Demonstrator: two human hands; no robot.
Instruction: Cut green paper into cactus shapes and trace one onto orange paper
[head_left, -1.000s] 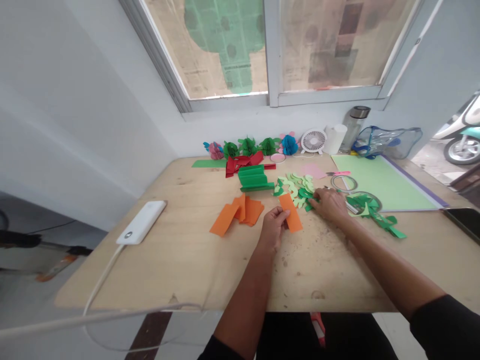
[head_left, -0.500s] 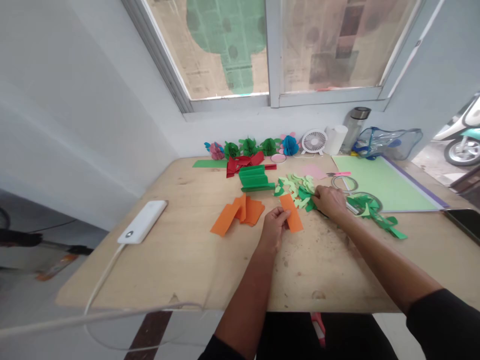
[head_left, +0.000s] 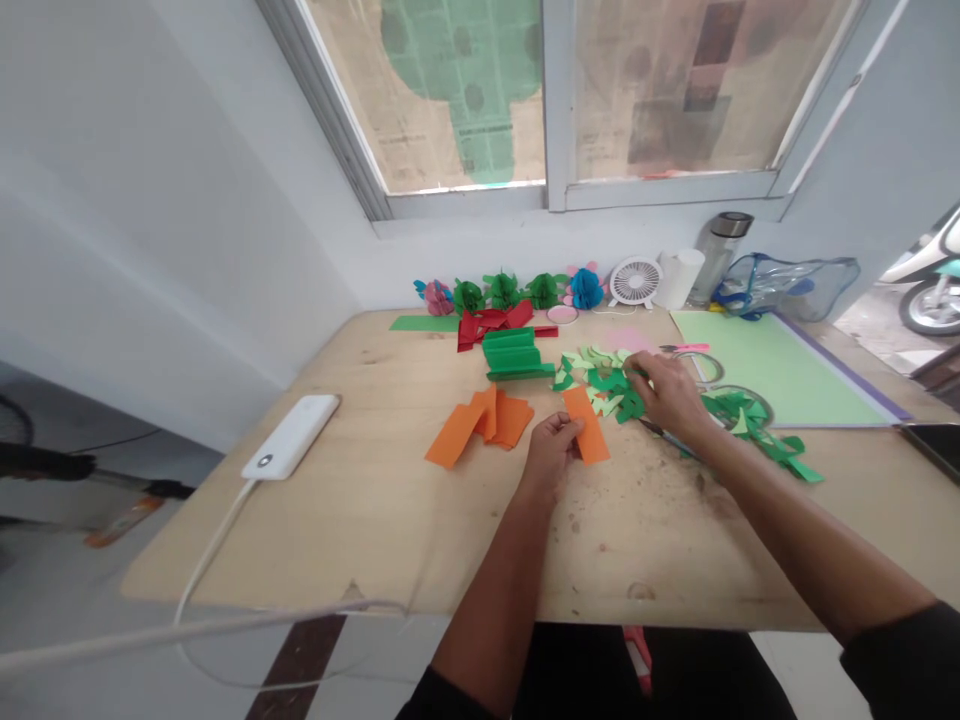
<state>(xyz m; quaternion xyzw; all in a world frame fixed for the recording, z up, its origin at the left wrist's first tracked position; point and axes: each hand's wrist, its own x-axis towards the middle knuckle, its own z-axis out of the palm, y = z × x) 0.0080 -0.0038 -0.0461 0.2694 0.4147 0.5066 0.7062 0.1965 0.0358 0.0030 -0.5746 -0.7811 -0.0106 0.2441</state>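
My left hand pinches an orange paper strip above the middle of the table. Left of it lie several orange paper pieces, partly overlapping. My right hand is at the right edge of a pile of light and dark green paper scraps, its fingers pressed together; what they hold, if anything, is too small to name. A dark, slim tool lies on the table under my right hand and wrist. Folded green paper and red paper pieces are behind the orange ones.
Along the wall stand paper flowers, a small white fan, a bottle and a clear pouch. A white power bank with a cable is at the left. A light green board and a phone are at the right.
My right hand has shifted slightly up and right, and the slim tool shows on the table below it. The view has shifted slightly. My left hand still holds the orange strip.
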